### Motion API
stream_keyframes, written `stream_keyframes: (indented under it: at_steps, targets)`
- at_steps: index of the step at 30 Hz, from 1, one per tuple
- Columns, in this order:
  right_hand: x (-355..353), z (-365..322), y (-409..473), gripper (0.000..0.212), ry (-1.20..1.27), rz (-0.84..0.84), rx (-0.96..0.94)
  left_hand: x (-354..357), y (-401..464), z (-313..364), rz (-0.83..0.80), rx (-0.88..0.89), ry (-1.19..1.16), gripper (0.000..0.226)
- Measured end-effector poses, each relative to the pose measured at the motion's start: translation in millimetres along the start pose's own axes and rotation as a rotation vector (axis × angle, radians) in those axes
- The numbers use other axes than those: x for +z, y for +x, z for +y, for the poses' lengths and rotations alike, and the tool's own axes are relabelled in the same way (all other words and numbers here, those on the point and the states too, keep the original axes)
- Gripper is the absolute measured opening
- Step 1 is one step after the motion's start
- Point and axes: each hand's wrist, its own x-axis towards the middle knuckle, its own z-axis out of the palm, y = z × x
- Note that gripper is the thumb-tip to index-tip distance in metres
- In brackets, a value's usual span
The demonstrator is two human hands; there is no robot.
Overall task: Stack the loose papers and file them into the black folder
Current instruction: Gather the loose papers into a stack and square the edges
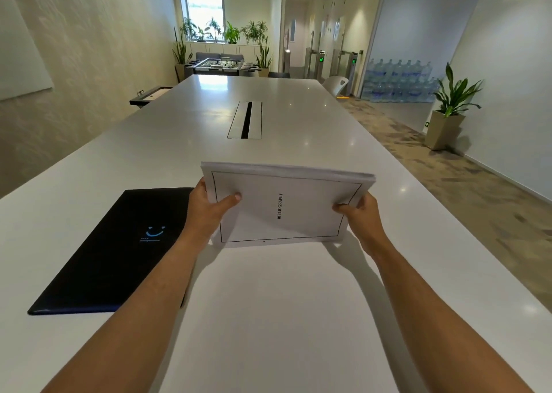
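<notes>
1. Gripping the stack of papers (pixel 286 207) from both short sides: the left hand (pixel 209 210) is clamping the left edge, thumb lying on the top sheet and fingers tucked underneath; the right hand (pixel 360 216) is pinching the right edge the same way
2. Stack is tilting, far edge raised, near edge resting on or just above the white table (pixel 268 318); cannot tell which
3. Top sheet is showing a thin black border and the word "BIBLIOGRAPHY" running sideways; sheet edges at the far side are looking slightly uneven
4. Black folder (pixel 119 252) is lying closed and flat on the table, left of the stack, partly under the left forearm; a small blue logo is showing on its cover
5. Cable hatch (pixel 245 120) is sitting farther along the table's middle
</notes>
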Motion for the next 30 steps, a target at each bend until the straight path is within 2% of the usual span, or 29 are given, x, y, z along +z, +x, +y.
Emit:
stream_keyframes:
  at_steps: [3, 6, 10, 13, 16, 19, 25, 30]
  targets:
    - [1, -8, 0, 0.032, -0.003, -0.041, -0.071, 6, -1, 9, -0.009, 0.043, 0.073, 0.041]
    - [6, -22, 3, 0.029, 0.039, -0.042, -0.147, 16, 2, 24, 0.062, 0.113, 0.097, 0.046]
    - [3, -34, 7, 0.039, 0.132, 0.025, -0.206, 19, 6, 39, 0.136, 0.212, 0.04, 0.035]
    - [-2, -23, 1, 0.046, 0.103, 0.017, -0.126, 18, 0, 25, 0.139, 0.158, 0.061, 0.041]
    - [-5, 2, -7, 0.026, 0.128, -0.003, -0.019, 14, -11, -6, 0.159, 0.022, 0.102, 0.048]
    - [-7, 6, -8, 0.034, 0.128, -0.024, -0.003, 12, -15, -19, 0.141, -0.044, 0.079, 0.046]
    - [1, -13, -1, 0.041, 0.073, -0.06, -0.095, 20, -2, -5, 0.163, 0.011, 0.129, 0.035]
    - [1, -1, -4, 0.037, 0.114, 0.013, -0.085, 21, -7, -9, 0.196, 0.053, 0.138, 0.037]
